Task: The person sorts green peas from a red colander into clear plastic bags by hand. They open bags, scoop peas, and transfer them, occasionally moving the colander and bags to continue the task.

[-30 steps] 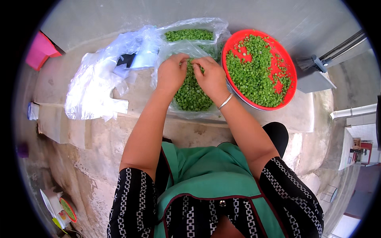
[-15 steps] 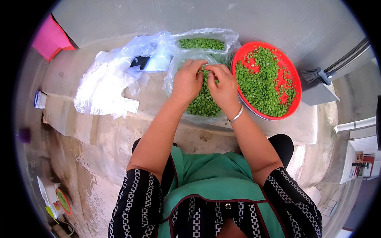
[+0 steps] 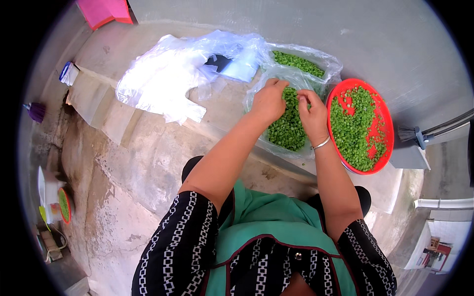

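Both hands are over an unsealed clear plastic bag point(image 3: 255, 98) of chopped green vegetable pieces point(image 3: 290, 129). My left hand point(image 3: 270, 102) is at the bag's left side, fingers curled inward over the pieces. Opposite it, my right hand point(image 3: 313, 116), with a silver bangle point(image 3: 322, 143) at the wrist, has its thumb and fingers drawn together. A small gap separates the two sets of fingertips. Whatever the fingers pinch is too small or hidden to make out. Just behind lies a second clear bag point(image 3: 332, 63) with more green pieces point(image 3: 298, 63).
To the right, a red perforated basket point(image 3: 390, 129) holds more chopped greens. White plastic bags point(image 3: 158, 81) are spread on the concrete ledge point(image 3: 106, 54) at left. A brush point(image 3: 409, 134) leans at far right. Down at left stands another red-rimmed container point(image 3: 68, 211) of greens.
The view has turned, so the ledge and everything on it appears shifted right and tilted. My fingertips, nearly meeting before, are now slightly farther apart above the same bag.
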### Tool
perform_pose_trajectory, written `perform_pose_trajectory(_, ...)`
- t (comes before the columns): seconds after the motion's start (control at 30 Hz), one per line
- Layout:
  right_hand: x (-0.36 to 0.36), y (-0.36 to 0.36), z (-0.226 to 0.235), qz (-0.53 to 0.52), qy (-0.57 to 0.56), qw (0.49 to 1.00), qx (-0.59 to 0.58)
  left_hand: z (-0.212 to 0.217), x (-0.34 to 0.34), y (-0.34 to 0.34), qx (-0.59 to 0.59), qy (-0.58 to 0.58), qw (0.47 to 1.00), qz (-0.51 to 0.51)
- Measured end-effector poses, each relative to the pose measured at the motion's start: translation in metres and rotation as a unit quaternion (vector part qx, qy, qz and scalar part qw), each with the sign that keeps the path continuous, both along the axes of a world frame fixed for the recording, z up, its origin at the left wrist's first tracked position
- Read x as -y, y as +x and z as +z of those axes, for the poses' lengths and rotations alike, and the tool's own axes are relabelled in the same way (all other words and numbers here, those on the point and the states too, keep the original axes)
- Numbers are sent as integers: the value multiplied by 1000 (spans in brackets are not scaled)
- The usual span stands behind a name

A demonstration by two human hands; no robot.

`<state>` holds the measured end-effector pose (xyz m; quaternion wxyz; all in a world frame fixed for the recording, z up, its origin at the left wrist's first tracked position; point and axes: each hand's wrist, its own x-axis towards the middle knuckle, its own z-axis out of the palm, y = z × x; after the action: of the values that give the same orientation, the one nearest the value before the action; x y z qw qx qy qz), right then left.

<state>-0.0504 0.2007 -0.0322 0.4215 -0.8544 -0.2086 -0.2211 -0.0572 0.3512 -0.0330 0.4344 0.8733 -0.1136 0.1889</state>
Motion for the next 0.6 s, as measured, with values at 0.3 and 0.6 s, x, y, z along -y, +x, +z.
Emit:
perform_pose_trajectory(0.3,-91,2,14,86,33,995,-45,13,-85,8,-99,-113,983,106)
perform_pose_trajectory(0.6,-165,33,5,153,10,984,-86,0,-201,27,-21,-250,924,290)
